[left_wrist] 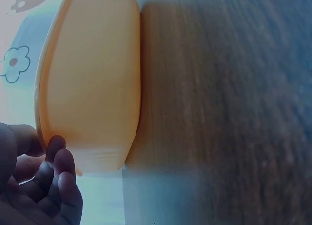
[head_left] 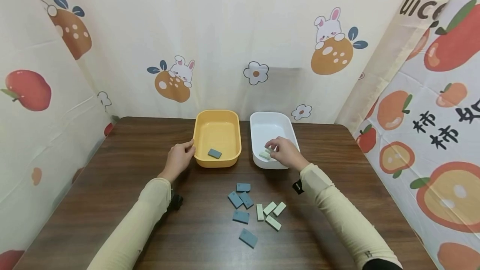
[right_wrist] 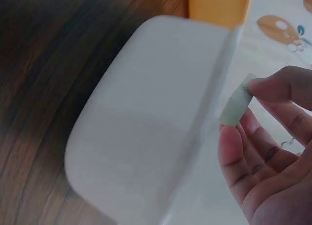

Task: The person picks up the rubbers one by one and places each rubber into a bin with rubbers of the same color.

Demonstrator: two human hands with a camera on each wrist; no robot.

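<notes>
My left hand [head_left: 178,159] pinches the left rim of the yellow tray [head_left: 216,122], thumb and fingers on either side of the edge in the left wrist view. One blue-grey block [head_left: 214,153] lies inside that tray. Over the white tray [head_left: 271,119], my right hand [head_left: 286,153] holds a pale green block [right_wrist: 237,106] between thumb and fingertips. Another pale green block [head_left: 264,155] shows in the white tray below the fingers, partly hidden. On the table in front of the trays lie several blue-grey blocks [head_left: 241,217] and several pale green blocks [head_left: 273,223].
Both trays stand side by side at the back of the dark wooden table [head_left: 157,130], with a narrow gap between them. A printed curtain [head_left: 240,32] hangs right behind the table's back edge, and more printed cloth [head_left: 431,136] hangs at the sides.
</notes>
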